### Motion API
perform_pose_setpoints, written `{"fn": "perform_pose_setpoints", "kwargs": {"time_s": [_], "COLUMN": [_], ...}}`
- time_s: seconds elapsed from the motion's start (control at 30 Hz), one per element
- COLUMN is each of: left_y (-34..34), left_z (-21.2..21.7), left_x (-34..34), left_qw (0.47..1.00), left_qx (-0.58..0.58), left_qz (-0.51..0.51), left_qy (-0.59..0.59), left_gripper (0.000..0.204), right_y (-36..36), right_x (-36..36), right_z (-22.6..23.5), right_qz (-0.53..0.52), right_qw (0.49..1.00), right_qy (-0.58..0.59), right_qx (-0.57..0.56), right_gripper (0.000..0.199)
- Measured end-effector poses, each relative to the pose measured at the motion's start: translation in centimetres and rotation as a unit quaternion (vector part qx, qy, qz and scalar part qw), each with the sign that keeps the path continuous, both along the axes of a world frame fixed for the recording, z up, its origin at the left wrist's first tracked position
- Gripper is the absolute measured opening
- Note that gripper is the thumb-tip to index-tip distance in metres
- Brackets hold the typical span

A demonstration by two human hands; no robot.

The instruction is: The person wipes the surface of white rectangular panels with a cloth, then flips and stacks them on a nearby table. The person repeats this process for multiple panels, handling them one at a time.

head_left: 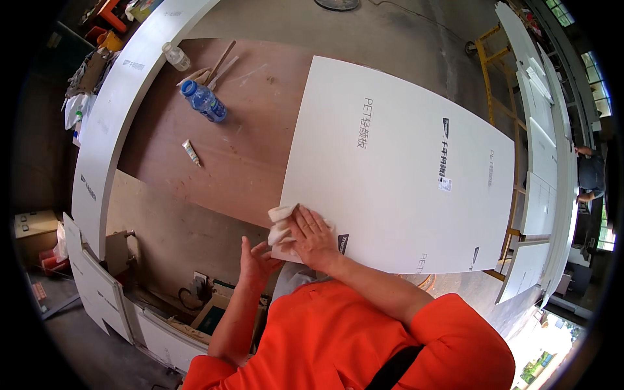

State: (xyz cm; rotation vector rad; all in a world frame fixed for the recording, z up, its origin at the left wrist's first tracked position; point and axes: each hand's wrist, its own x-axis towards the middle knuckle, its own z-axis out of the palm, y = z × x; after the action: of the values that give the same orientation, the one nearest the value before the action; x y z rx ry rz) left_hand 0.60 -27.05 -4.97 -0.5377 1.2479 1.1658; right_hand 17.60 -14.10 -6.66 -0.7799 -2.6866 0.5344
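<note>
White panel (396, 175) lies flat, partly over a brown board (253, 143). Off-white cloth (280, 214): bunched at the panel's near left corner. Person's right hand (315, 244): laid flat over the cloth, fingers straight and close together. Left hand (257, 262): thumb and fingers spread, just beside that corner; contact with the edge cannot be told. Blue bottle (207, 103), small tube (192, 153): on the board, left of the panel.

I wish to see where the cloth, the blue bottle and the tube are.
Cloth (279, 232), head view: its visible folds.
Blue bottle (209, 106), head view: its side.
Tube (191, 153), head view: its body.
</note>
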Motion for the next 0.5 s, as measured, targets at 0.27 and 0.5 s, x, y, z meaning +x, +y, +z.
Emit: {"fn": "perform_pose_setpoints", "kwargs": {"time_s": [0.27, 0.5], "left_y": [0.3, 3.3], "left_z": [-2.4, -0.8], "left_x": [-0.3, 0.1], "left_qw": [0.99, 0.891], "left_qx": [0.009, -0.002], "left_qz": [-0.135, -0.239], "left_qy": [0.049, 0.385], "left_gripper": [0.075, 0.065], "right_y": [-4.5, -1.8], "right_x": [7.8, 41.6], "right_z": [-0.7, -0.9], "right_qz": [-0.06, -0.611], "right_qw": [0.995, 0.778], "right_qy": [-0.059, -0.143], "right_qx": [-0.046, 0.035], "right_gripper": [0.07, 0.077]}}
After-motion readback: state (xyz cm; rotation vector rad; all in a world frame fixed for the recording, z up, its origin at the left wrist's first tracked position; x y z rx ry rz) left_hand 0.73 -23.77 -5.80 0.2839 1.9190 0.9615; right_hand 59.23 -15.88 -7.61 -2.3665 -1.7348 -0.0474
